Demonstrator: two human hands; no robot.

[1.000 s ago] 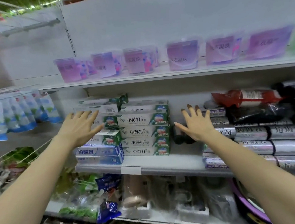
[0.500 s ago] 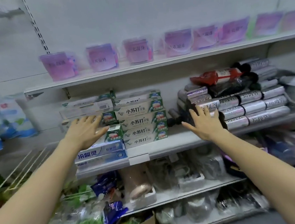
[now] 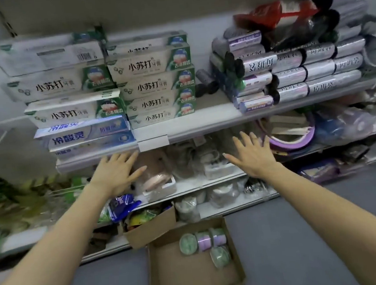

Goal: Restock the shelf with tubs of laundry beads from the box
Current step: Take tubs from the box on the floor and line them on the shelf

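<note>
An open cardboard box [image 3: 194, 282] sits on the grey floor below the shelves. Several tubs of laundry beads [image 3: 204, 246] lie in its far right corner, with green lids and purple labels. My left hand [image 3: 114, 173] and my right hand [image 3: 252, 157] are both stretched out with fingers spread, holding nothing. They hover in front of the lower shelf, well above the box. The top shelf with the purple tubs is out of view.
Stacked toothpaste cartons [image 3: 152, 81] and rolls of silver-wrapped bags [image 3: 290, 74] fill the white shelf [image 3: 204, 127]. Wrapped goods crowd the shelves below. A second cardboard box [image 3: 151, 227] stands on the bottom shelf beside the floor box.
The view has tilted down, so the top shelf with purple tubs is gone and the floor box has appeared. Both hands have dropped from the toothpaste shelf to the shelf below.
</note>
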